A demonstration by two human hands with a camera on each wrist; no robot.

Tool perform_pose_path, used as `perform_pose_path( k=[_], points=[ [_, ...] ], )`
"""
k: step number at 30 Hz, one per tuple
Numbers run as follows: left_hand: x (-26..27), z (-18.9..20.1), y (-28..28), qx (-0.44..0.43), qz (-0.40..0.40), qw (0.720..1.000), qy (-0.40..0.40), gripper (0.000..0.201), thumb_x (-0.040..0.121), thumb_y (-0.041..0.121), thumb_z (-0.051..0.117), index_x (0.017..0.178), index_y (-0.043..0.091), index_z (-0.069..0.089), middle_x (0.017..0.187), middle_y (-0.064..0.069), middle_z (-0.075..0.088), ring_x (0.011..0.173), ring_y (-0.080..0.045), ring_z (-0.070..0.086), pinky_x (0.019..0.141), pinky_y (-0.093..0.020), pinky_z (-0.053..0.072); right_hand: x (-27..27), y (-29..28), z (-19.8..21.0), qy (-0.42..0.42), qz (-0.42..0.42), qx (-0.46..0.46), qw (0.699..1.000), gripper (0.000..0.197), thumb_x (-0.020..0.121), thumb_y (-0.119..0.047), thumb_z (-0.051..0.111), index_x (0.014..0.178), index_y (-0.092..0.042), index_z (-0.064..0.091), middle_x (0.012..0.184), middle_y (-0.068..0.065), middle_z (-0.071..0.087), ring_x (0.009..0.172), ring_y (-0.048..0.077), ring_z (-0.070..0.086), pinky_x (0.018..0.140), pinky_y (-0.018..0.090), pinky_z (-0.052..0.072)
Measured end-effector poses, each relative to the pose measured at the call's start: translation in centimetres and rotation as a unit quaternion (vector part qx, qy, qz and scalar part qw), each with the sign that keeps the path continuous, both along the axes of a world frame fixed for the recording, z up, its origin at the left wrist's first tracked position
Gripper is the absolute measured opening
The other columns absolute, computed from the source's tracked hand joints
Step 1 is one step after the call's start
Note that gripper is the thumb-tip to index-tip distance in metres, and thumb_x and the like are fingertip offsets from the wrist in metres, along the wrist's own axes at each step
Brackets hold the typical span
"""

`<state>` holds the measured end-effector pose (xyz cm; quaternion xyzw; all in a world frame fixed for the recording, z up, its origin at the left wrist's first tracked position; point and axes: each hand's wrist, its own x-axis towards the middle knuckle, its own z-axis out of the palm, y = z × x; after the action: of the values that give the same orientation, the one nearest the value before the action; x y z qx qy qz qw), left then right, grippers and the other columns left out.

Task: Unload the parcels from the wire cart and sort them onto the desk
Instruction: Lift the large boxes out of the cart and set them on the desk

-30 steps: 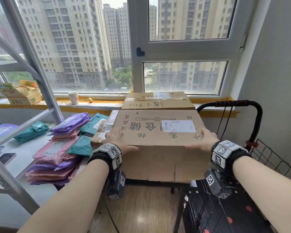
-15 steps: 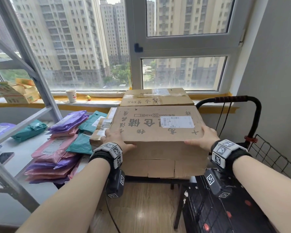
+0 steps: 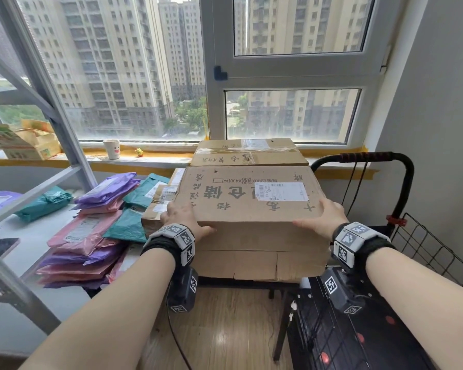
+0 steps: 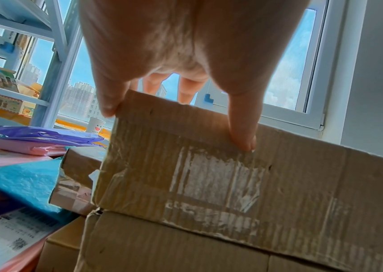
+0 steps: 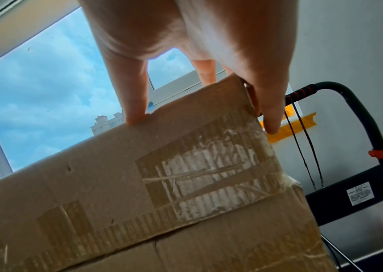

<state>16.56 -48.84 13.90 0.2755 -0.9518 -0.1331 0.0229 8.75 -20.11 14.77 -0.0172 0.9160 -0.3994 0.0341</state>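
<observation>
Left hand (image 3: 183,218), right hand (image 3: 322,218) clamp top box (image 3: 247,206) near corners, fingers spread over edges; squares it on stack, likely.

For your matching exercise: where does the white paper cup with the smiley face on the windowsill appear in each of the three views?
Head view: the paper cup stands on the sill, left of centre, beside the grey shelf post.
Left wrist view: the cup shows at left centre, just beyond the large cardboard box's upper left corner.
Right wrist view: not in it.
Shared landmark: the large cardboard box, seen in all three.
</observation>
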Motion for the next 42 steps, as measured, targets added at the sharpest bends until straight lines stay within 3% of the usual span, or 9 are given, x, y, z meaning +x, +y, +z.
perform_pose_path(
  k=[6, 10, 20, 26, 28, 31, 35, 38, 42],
  points=[
    [0.0, 0.0, -0.1, -0.013, 0.001, 1.000, 0.011, 0.086, 0.066, 0.067, 0.066, 0.135, 0.021, 0.040, 0.145, -0.018, 0.028, 0.135, -0.036, 0.025, 0.113, -0.049, 0.026, -0.1, -0.4, -0.1, -0.009, -0.020, 0.041, 0.999, 0.091, 0.062, -0.047, 0.079, 0.138, -0.022, 0.036, 0.133, 0.006, 0.033, 0.119, 0.027, 0.044, 0.103, 0.049, 0.041],
    [0.2, 0.2, 0.4, -0.025, -0.029, 0.999, 0.034, 0.087, 0.068, 0.064, 0.067, 0.137, 0.020, 0.038, 0.151, -0.014, 0.022, 0.139, -0.033, 0.021, 0.115, -0.047, 0.023, 0.5, -0.9, 0.8, 0.025, -0.010, 0.071, 0.997, 0.081, 0.065, -0.048, 0.077, 0.134, -0.021, 0.043, 0.134, 0.007, 0.040, 0.122, 0.028, 0.043, 0.107, 0.048, 0.036],
    [1.9, 0.8, 3.1, -0.035, -0.074, 0.997, 0.018, 0.082, 0.078, 0.059, 0.062, 0.143, 0.020, 0.030, 0.154, -0.009, 0.019, 0.142, -0.030, 0.019, 0.115, -0.044, 0.020, 3.0, -1.9, 0.9, 0.054, 0.005, 0.136, 0.989, 0.064, 0.074, -0.043, 0.069, 0.129, -0.020, 0.047, 0.139, 0.001, 0.044, 0.132, 0.023, 0.037, 0.119, 0.043, 0.007],
    [2.8, 2.2, 3.9, -0.039, -0.092, 0.994, 0.037, 0.080, 0.080, 0.056, 0.060, 0.144, 0.020, 0.029, 0.153, -0.007, 0.026, 0.140, -0.027, 0.025, 0.115, -0.043, 0.023, 3.8, -2.3, 1.9, 0.043, 0.017, 0.121, 0.992, 0.061, 0.077, -0.042, 0.065, 0.131, -0.019, 0.046, 0.137, 0.005, 0.046, 0.130, 0.027, 0.037, 0.114, 0.039, 0.020],
    [3.1, 3.3, 4.2, -0.033, -0.104, 0.992, 0.064, 0.073, 0.085, 0.047, 0.059, 0.145, 0.019, 0.028, 0.153, -0.003, 0.027, 0.140, -0.024, 0.026, 0.115, -0.041, 0.024, 4.0, -2.5, 2.7, 0.036, 0.020, 0.102, 0.994, 0.065, 0.078, -0.041, 0.064, 0.136, -0.020, 0.042, 0.141, 0.005, 0.043, 0.133, 0.028, 0.034, 0.113, 0.039, 0.024],
    [3.2, 5.3, 4.8, -0.033, -0.110, 0.990, 0.087, 0.060, 0.092, 0.035, 0.054, 0.144, 0.018, 0.031, 0.151, -0.002, 0.032, 0.137, -0.023, 0.032, 0.113, -0.040, 0.030, 4.0, -2.5, 4.2, 0.051, 0.038, 0.054, 0.996, 0.066, 0.079, -0.041, 0.064, 0.138, -0.019, 0.041, 0.139, 0.004, 0.047, 0.128, 0.026, 0.043, 0.106, 0.038, 0.038],
    [3.4, 7.8, 6.0, -0.032, -0.108, 0.989, 0.096, 0.054, 0.094, 0.031, 0.050, 0.144, 0.018, 0.032, 0.148, -0.004, 0.037, 0.133, -0.023, 0.039, 0.109, -0.038, 0.035, 4.0, -2.2, 7.0, 0.073, 0.065, 0.065, 0.993, 0.073, 0.080, -0.043, 0.059, 0.143, -0.017, 0.034, 0.146, 0.008, 0.039, 0.131, 0.030, 0.040, 0.108, 0.044, 0.037],
    [3.6, 9.4, 6.9, -0.039, -0.103, 0.989, 0.098, 0.052, 0.095, 0.029, 0.047, 0.144, 0.018, 0.033, 0.146, -0.007, 0.039, 0.132, -0.024, 0.039, 0.108, -0.037, 0.034, 4.0, -1.5, 8.9, 0.092, 0.074, 0.050, 0.992, 0.064, 0.081, -0.039, 0.060, 0.139, -0.018, 0.040, 0.141, 0.005, 0.045, 0.123, 0.027, 0.048, 0.102, 0.038, 0.042],
    [4.0, 11.3, 8.2, -0.059, -0.101, 0.989, 0.092, 0.051, 0.097, 0.029, 0.043, 0.145, 0.016, 0.032, 0.150, -0.007, 0.033, 0.136, -0.025, 0.034, 0.111, -0.036, 0.030, 4.0, -0.4, 10.2, 0.110, 0.090, 0.062, 0.988, 0.065, 0.086, -0.037, 0.058, 0.143, -0.017, 0.035, 0.148, 0.004, 0.037, 0.132, 0.025, 0.040, 0.105, 0.035, 0.036]
  ],
)
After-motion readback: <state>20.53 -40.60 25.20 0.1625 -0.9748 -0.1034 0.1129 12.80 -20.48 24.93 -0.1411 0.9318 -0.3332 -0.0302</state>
